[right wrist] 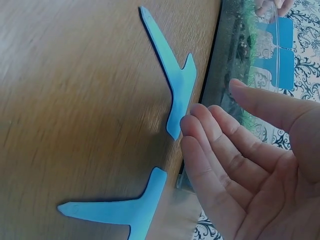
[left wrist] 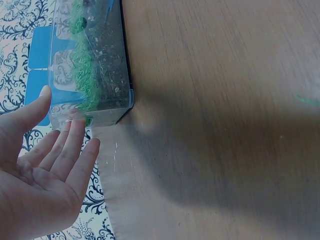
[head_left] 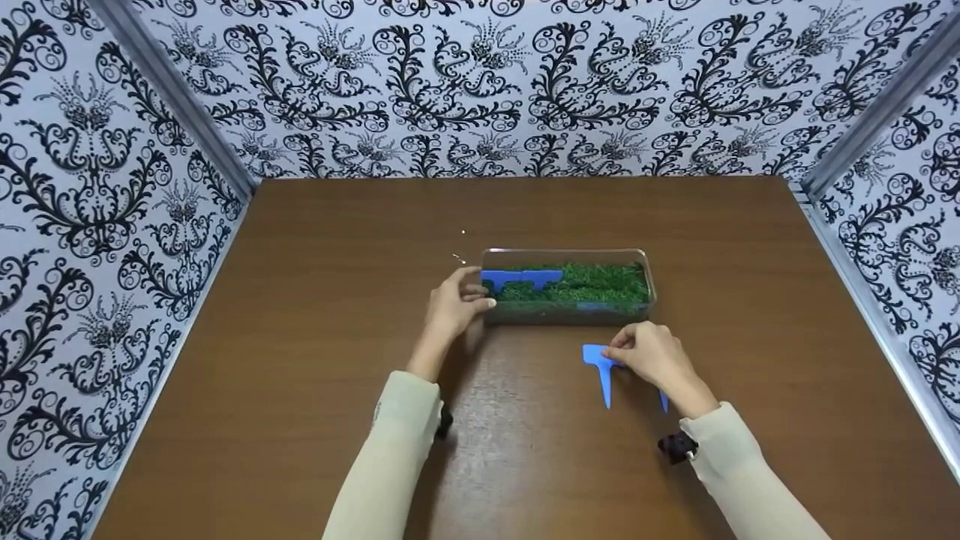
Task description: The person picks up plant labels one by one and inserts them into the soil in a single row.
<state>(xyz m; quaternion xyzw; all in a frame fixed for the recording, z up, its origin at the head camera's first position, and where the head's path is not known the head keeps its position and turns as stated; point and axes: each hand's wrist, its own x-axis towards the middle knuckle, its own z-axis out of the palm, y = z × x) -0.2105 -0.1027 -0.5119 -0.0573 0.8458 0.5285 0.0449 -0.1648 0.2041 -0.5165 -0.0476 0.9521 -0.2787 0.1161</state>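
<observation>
A clear rectangular container point(head_left: 562, 315) holds green grass point(head_left: 607, 281) over dark soil. Two blue T-shaped plant labels point(head_left: 521, 278) stand side by side at its left part. My left hand point(head_left: 452, 307) is at the container's left end, fingers fairly straight and spread, thumb by the rim in the left wrist view. In front of the container a blue plant label point(head_left: 598, 357) lies on the table, with the fingertips of my right hand point(head_left: 654, 356) at its head. Those fingers are loosely bent. Another blue plant label point(right wrist: 145, 202) lies beside it, mostly hidden under my right hand in the head view.
The brown wooden table point(head_left: 315, 247) is bounded by patterned walls point(head_left: 465, 82) at the back and both sides. Small pale specks point(head_left: 460, 259) lie left of the container. A green grass blade point(left wrist: 307, 100) shows on the table in the left wrist view.
</observation>
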